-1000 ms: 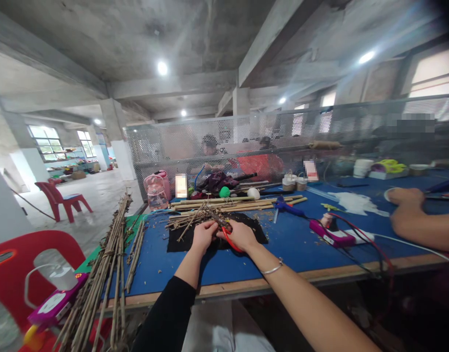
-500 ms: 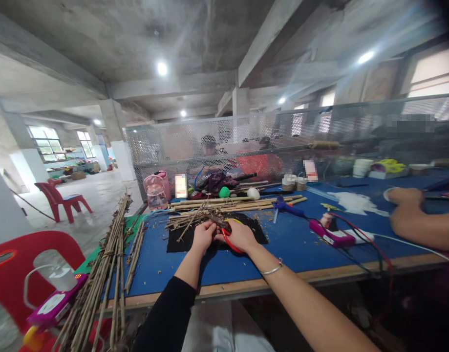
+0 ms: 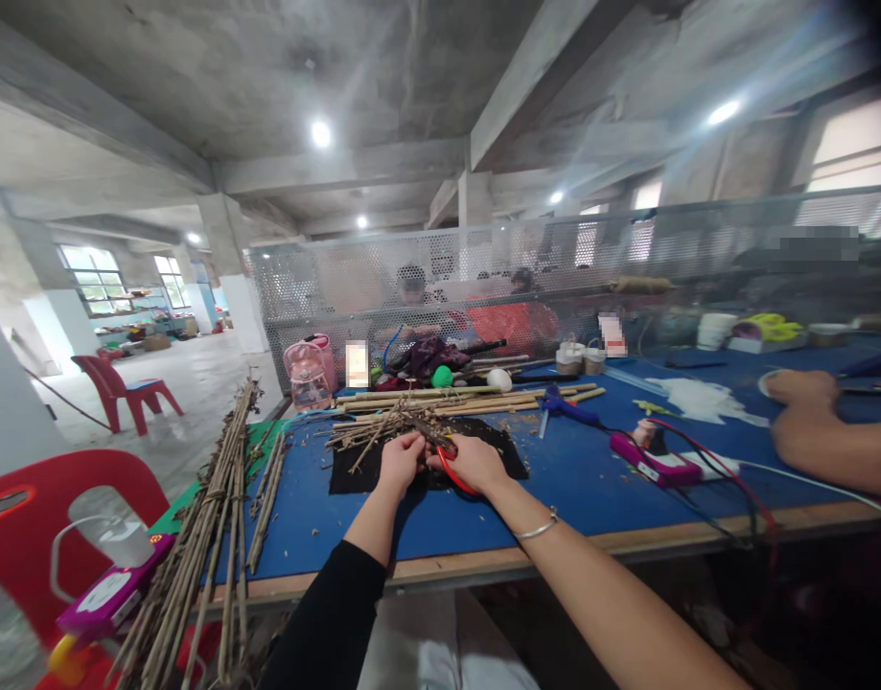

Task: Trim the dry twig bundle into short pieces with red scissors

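Over a black cloth, my two hands are close together. My right hand is closed around pruning shears with red handles; a bit of yellow shows at its fingers. The fingers of my left hand are pinched right beside the shears, at the near end of a brown twig, with the exact grip partly hidden. Just beyond lies a loose pile of dry, cut twigs.
A long bundle of dry stalks leans over the table's left edge. Bamboo sticks lie behind the pile. On the right are a blue glue gun, a magenta power strip, cables and another person's arm. Red chairs stand left.
The view has shifted very slightly. My hands stay at the same spot, with only a small shift of the right fingers on the shears.
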Motion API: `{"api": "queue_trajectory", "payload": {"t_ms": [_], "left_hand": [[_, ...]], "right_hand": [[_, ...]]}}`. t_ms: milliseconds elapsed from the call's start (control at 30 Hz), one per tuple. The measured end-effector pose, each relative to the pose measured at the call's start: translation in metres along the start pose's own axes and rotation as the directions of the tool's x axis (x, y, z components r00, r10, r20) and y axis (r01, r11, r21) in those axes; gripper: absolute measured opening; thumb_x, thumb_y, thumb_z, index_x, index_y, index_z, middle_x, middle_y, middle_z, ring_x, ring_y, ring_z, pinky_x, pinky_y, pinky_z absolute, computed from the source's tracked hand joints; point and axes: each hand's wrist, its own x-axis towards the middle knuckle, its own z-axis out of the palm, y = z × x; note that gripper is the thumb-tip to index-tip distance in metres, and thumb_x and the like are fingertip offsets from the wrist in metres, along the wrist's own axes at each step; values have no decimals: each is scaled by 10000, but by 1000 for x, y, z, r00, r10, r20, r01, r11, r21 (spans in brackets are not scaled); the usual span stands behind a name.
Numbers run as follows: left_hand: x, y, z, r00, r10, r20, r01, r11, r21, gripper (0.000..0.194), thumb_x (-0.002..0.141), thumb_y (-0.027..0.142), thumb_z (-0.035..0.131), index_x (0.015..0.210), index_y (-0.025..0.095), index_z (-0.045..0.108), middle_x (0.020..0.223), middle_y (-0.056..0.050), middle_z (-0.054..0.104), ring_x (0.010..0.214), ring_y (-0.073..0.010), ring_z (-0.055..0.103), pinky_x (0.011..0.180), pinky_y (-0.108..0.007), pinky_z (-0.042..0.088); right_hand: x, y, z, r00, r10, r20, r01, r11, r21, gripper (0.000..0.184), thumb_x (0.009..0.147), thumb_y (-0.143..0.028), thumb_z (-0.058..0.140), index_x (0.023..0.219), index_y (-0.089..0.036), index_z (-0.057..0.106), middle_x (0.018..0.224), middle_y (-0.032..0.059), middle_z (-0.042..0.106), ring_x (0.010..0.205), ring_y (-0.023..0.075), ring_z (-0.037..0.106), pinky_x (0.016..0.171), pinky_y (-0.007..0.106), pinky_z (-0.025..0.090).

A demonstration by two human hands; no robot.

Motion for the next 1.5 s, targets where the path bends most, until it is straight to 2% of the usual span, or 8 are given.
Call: {"api": "queue_trajectory", "payload": {"t_ms": [167, 333, 633, 933, 1133, 1233, 1500], "left_hand": [[-1, 3, 0, 999, 13, -32, -13, 1000, -3, 277, 640, 345, 644, 798, 118, 663, 611, -30, 608, 498, -87, 513, 418, -174, 368], [-1, 3, 0, 999, 33, -26, -33, 999, 23, 270, 630, 338, 646, 771, 109, 666, 517, -1, 554, 434, -68, 449, 405, -173, 353], [-3, 2, 2, 999, 20, 43, -19, 1000, -25, 361, 587, 367, 685, 844, 115, 673, 616, -18, 606, 441, -53, 440, 409, -171, 336], [-2, 1, 1, 999, 33, 10, -34, 995, 91, 341, 617, 356, 662, 848, 106, 680, 592, -23, 597, 420, -52, 419, 390, -173, 324], [-1, 0, 0, 998, 70, 5, -71, 993, 98, 338, 623, 342, 660, 862, 103, 688, 576, -19, 595, 396, -45, 387, 380, -179, 316], [-2, 1, 0, 996, 87, 3, -86, 991, 100, 331, 632, 333, 654, 862, 98, 690, 563, -17, 588, 394, -44, 380, 378, -178, 310], [-3, 4, 1, 999, 33, 4, -33, 999, 18, 353, 626, 346, 661, 886, 107, 676, 602, -25, 601, 435, -50, 426, 396, -165, 312]], "right_hand": [[-2, -1, 2, 997, -50, -63, 49, 999, -22, 540, 657, -694, 464, 913, -228, 557, 891, 60, 648, 833, 231, 602, 664, 289, 395], [-2, -1, 3, 997, -50, -54, 50, 999, -8, 545, 668, -675, 471, 938, -207, 541, 920, 76, 637, 868, 226, 591, 691, 294, 391], [-1, -1, 3, 998, -24, -63, 26, 999, 29, 495, 699, -642, 466, 932, -212, 541, 911, 63, 635, 873, 223, 588, 681, 289, 387], [-1, -1, 4, 989, -73, -131, 75, 997, 7, 502, 680, -647, 482, 885, -191, 532, 862, 66, 624, 829, 213, 582, 663, 282, 379], [-1, -1, 4, 997, -37, -74, 38, 999, 10, 516, 686, -665, 456, 919, -212, 542, 884, 63, 638, 825, 217, 596, 665, 285, 382], [0, 0, 4, 998, -7, -55, 8, 1000, 8, 506, 674, -675, 463, 876, -222, 562, 845, 59, 647, 796, 220, 603, 647, 280, 384], [1, 0, 2, 999, 12, -49, -13, 1000, -18, 500, 675, -679, 457, 819, -217, 582, 811, 64, 654, 770, 229, 613, 623, 278, 391]]}}
